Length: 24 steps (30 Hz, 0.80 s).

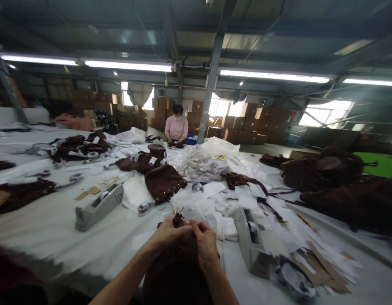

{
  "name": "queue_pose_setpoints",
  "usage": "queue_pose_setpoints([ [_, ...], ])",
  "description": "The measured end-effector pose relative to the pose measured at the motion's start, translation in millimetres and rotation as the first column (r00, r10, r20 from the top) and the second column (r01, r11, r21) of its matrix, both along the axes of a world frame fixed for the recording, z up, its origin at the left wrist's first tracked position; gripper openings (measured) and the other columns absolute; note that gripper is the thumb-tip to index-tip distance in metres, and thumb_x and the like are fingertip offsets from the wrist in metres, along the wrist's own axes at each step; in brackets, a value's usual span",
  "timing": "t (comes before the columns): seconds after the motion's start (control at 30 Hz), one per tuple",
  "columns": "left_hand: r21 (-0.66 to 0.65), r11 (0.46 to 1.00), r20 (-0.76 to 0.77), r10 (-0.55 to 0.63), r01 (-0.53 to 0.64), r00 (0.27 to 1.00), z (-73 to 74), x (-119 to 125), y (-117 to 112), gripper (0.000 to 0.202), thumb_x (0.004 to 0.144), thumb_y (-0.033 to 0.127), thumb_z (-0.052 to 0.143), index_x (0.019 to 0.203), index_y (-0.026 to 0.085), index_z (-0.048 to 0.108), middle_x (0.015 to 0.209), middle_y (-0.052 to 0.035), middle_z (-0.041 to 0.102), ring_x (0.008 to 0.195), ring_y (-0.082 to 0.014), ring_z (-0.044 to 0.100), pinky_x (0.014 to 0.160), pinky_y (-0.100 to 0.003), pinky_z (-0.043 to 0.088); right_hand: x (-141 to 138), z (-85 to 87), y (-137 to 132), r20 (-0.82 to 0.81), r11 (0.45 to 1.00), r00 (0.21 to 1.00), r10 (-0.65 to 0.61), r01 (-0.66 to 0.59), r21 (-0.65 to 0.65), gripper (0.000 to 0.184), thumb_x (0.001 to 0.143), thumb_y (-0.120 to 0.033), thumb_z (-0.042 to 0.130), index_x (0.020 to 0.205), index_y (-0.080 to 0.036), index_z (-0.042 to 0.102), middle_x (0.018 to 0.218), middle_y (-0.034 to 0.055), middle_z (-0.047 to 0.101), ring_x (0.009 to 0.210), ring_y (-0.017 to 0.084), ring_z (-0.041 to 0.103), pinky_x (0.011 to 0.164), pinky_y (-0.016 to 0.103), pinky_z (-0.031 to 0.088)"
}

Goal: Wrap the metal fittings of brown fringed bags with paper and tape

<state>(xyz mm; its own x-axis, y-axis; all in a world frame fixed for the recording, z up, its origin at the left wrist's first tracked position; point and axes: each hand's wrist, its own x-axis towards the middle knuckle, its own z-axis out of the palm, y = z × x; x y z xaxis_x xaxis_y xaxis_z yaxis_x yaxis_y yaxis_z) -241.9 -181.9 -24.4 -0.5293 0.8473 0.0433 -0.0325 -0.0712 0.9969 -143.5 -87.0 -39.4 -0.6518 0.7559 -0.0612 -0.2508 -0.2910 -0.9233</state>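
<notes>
A dark brown drawstring-style bag (178, 275) stands at the table's near edge, its lower part in deep shadow. My left hand (169, 235) is closed on the gathered top of this bag, where gold-coloured metal pieces show above the fingers. Close beside it, my right hand (205, 242) pinches at the same top edge, thumb and forefinger together; any small piece between them is hidden. Just beyond my hands lies another brown bag (164, 182) with gold eyelets. A grey tape dispenser (99, 207) sits to the left, a second tape dispenser (253, 241) to the right.
White paper and plastic (211, 165) are heaped mid-table. More brown bags lie left (81, 146) and in a large pile at right (348, 195). Cardboard strips (326, 267) and a tape roll (293, 277) are near right. A masked co-worker (176, 127) handles something dark across the table.
</notes>
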Motion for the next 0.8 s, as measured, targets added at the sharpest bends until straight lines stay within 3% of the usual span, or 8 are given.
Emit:
queue_pose_setpoints([
  [0.13,0.005,0.996,-0.109,0.094,-0.094,0.990,-7.6,2.3,-6.3,0.037,0.073,0.046,0.066,0.059,0.012,0.059,0.051,0.0015,0.051,0.048,-0.0083,0.042,0.049,-0.021,0.031,-2.0,3.6,-12.9,0.011,0.999,0.999,0.031,-0.031,-0.021,0.036,0.064,-0.049,0.076,0.067,-0.015,0.065,0.051,-0.0037,0.057,0.045,0.008,0.046,0.045,0.020,0.035],
  [0.23,-0.024,0.994,-0.164,0.098,-0.103,0.982,-14.8,5.7,-8.1,0.043,0.074,0.050,0.063,0.053,0.014,0.052,0.047,0.0023,0.047,0.045,-0.0080,0.039,0.045,-0.022,0.028,2.1,4.9,-18.7,0.024,0.989,0.993,0.111,-0.108,-0.103,0.034,0.059,-0.044,0.081,0.070,-0.014,0.067,0.056,-0.0026,0.060,0.046,0.008,0.048,0.046,0.020,0.037],
  [0.33,-0.030,0.996,-0.164,0.079,-0.085,0.983,-17.4,10.9,-8.9,0.047,0.075,0.055,0.061,0.052,0.015,0.050,0.047,0.0020,0.047,0.046,-0.0081,0.039,0.045,-0.022,0.029,5.2,2.0,-20.5,-0.006,0.979,0.995,0.101,-0.100,-0.175,0.034,0.052,-0.037,0.084,0.070,-0.014,0.068,0.059,-0.0008,0.063,0.047,0.009,0.050,0.047,0.021,0.039],
  [0.47,-0.042,0.985,-0.051,0.163,-0.166,0.985,-16.2,15.2,-10.1,0.048,0.074,0.061,0.059,0.065,0.015,0.053,0.049,0.0035,0.047,0.042,-0.0068,0.038,0.041,-0.020,0.029,6.5,-7.3,-18.3,0.048,0.997,0.998,0.037,-0.034,-0.065,0.035,0.060,-0.045,0.079,0.060,-0.014,0.064,0.047,-0.0035,0.054,0.042,0.007,0.041,0.042,0.020,0.030],
  [0.6,-0.084,0.987,0.059,0.142,-0.137,0.988,-20.3,13.4,-11.8,0.057,0.075,0.071,0.048,0.084,0.015,0.054,0.049,0.0053,0.049,0.031,-0.0050,0.027,0.031,-0.019,0.020,6.3,-15.1,-16.5,0.091,1.000,0.996,0.005,-0.006,0.011,0.042,0.064,-0.051,0.075,0.051,-0.015,0.058,0.041,-0.0055,0.046,0.039,0.005,0.032,0.040,0.021,0.023],
  [0.7,-0.081,0.981,0.004,0.179,-0.178,0.984,-26.4,10.6,-13.4,0.058,0.080,0.072,0.033,0.092,0.017,0.049,0.043,0.0068,0.047,0.029,-0.0069,0.027,0.031,-0.019,0.019,6.1,-15.2,-16.5,0.017,0.995,0.999,0.038,-0.037,-0.091,0.035,0.061,-0.047,0.078,0.058,-0.015,0.064,0.047,-0.0035,0.054,0.043,0.008,0.041,0.043,0.021,0.032],
  [0.8,-0.093,0.967,-0.124,0.223,-0.235,0.967,-29.0,7.9,-16.3,0.051,0.084,0.067,0.032,0.086,0.019,0.049,0.040,0.0071,0.044,0.032,-0.0083,0.032,0.035,-0.019,0.023,7.1,-10.4,-16.2,-0.064,0.972,0.996,0.068,-0.080,-0.223,0.032,0.052,-0.037,0.084,0.070,-0.014,0.070,0.062,0.0012,0.066,0.054,0.012,0.054,0.054,0.024,0.044],
])
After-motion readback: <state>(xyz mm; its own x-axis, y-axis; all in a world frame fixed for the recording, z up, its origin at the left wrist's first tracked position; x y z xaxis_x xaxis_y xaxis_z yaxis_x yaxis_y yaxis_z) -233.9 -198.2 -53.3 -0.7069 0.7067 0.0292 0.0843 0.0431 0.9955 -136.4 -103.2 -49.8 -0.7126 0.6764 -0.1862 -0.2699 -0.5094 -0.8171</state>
